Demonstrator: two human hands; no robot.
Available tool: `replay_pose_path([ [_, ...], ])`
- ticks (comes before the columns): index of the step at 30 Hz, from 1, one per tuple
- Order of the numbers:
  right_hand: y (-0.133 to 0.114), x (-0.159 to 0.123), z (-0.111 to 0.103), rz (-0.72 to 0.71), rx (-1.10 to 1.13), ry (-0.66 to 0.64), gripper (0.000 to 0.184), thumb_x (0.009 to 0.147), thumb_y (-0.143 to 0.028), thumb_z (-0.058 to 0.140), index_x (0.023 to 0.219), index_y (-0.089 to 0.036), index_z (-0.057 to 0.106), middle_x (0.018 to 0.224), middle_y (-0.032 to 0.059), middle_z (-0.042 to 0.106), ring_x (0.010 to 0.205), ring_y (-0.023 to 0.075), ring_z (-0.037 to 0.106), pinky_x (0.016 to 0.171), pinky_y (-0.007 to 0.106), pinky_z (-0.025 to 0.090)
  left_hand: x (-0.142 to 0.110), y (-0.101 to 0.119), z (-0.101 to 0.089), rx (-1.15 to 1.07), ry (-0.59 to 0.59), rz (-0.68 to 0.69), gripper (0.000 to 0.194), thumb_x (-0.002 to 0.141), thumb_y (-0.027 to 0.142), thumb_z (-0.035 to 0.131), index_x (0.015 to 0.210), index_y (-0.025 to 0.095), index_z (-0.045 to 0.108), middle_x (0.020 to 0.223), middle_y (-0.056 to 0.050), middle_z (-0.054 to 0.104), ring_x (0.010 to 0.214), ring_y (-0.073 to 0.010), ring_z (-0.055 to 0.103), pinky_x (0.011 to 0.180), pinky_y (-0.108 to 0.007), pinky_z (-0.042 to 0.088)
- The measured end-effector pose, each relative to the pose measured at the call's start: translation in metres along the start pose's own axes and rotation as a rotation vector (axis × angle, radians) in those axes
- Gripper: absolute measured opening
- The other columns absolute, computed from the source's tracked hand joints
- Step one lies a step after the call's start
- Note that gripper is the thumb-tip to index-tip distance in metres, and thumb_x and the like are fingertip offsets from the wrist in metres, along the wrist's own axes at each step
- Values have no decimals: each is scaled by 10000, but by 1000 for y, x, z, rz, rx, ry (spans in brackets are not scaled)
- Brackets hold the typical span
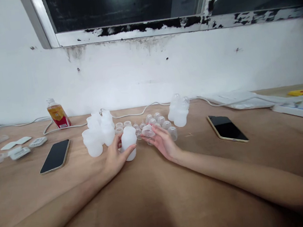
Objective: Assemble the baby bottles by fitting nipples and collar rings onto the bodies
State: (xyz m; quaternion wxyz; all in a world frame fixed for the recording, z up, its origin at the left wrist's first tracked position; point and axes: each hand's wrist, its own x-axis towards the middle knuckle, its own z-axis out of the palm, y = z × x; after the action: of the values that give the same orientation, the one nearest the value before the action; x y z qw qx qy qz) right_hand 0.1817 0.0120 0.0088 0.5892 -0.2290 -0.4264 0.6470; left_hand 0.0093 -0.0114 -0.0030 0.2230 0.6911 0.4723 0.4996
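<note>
My left hand (115,153) is closed round a frosted white baby bottle (129,142) that stands upright at the middle of the table. A clear domed cap (148,131) is between the thumb and fingers of my right hand (164,141), just right of that bottle. Several frosted bottle bodies (93,145) stand in a cluster to the left of my left hand. Between and behind the hands are clear rings (119,125), clear teats (138,132) and several more domed caps (161,120). Part of the rings is hidden by my left hand and the bottle.
Capped bottles (180,114) stand behind and right of my right hand. One phone (55,156) lies at left, another phone (227,128) at right. A drink bottle (58,113) and a white cable (135,114) are near the wall; a power strip (299,111) lies far right.
</note>
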Motion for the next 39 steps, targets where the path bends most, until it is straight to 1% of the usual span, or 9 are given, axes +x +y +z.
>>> replay_pose_path([
  [2, 2, -3, 1, 51, 31, 11, 151, 668, -281, 610, 766, -178, 561, 782, 4, 620, 766, 166, 604, 828, 388, 416, 1, 0, -1, 24, 11, -2, 392, 694, 384, 562, 1014, 193, 440, 978, -31, 557, 899, -169, 527, 773, -292, 428],
  [5, 5, -6, 2, 46, 28, 15, 133, 659, -274, 620, 688, -165, 547, 751, -2, 613, 769, 165, 602, 828, 384, 419, 1, 1, -2, 65, 0, -2, 411, 699, 395, 549, 1035, 187, 438, 992, -35, 559, 906, -174, 523, 779, -301, 418],
  [10, 8, -3, 0, -17, -19, 13, 161, 655, -290, 622, 713, -181, 520, 787, -8, 573, 809, 166, 584, 782, 362, 452, 0, 6, -3, 84, -30, 19, 424, 704, 399, 549, 1045, 170, 444, 1025, -49, 553, 922, -175, 513, 788, -299, 406],
  [15, 8, -1, 0, -104, -133, 71, 215, 631, -322, 633, 701, -199, 472, 872, 2, 525, 894, 166, 538, 773, 327, 464, 1, 7, -5, 113, -72, 38, 437, 700, 394, 563, 1060, 164, 474, 1055, -55, 555, 966, -187, 498, 830, -311, 382],
  [24, 5, -2, 1, -127, -213, 82, 224, 631, -306, 635, 732, -207, 461, 848, -9, 519, 858, 139, 534, 774, 305, 436, 2, 5, -6, 152, -91, 80, 448, 700, 417, 556, 1058, 156, 493, 1018, -58, 562, 931, -194, 508, 803, -312, 392],
  [26, 2, -1, 0, -135, -278, 20, 243, 616, -281, 651, 756, -210, 465, 875, -11, 537, 849, 128, 537, 779, 290, 427, 1, 6, -7, 174, -121, 116, 445, 699, 417, 558, 1054, 153, 506, 993, -62, 553, 920, -196, 505, 802, -317, 391],
  [30, -5, 7, -8, -99, -413, -219, 280, 591, -243, 671, 770, -213, 458, 927, -2, 554, 843, 133, 549, 752, 287, 444, 0, 10, -11, 157, -193, 136, 454, 703, 406, 556, 1093, 179, 499, 981, -49, 541, 916, -194, 502, 817, -317, 384],
  [34, -18, 19, -16, -106, -500, -453, 334, 575, -189, 678, 840, -217, 477, 966, 14, 561, 870, 139, 545, 729, 283, 448, 5, 17, -18, 82, -324, 26, 396, 709, 411, 540, 1045, 201, 537, 956, -21, 569, 886, -199, 520, 786, -306, 396],
  [39, -36, 22, -14, -146, -754, -594, 399, 606, -199, 649, 988, -218, 535, 1066, 39, 544, 954, 166, 516, 766, 308, 438, 17, 22, -28, -77, -562, -156, 348, 739, 425, 483, 989, 198, 568, 868, -10, 608, 768, -181, 553, 628, -258, 423],
])
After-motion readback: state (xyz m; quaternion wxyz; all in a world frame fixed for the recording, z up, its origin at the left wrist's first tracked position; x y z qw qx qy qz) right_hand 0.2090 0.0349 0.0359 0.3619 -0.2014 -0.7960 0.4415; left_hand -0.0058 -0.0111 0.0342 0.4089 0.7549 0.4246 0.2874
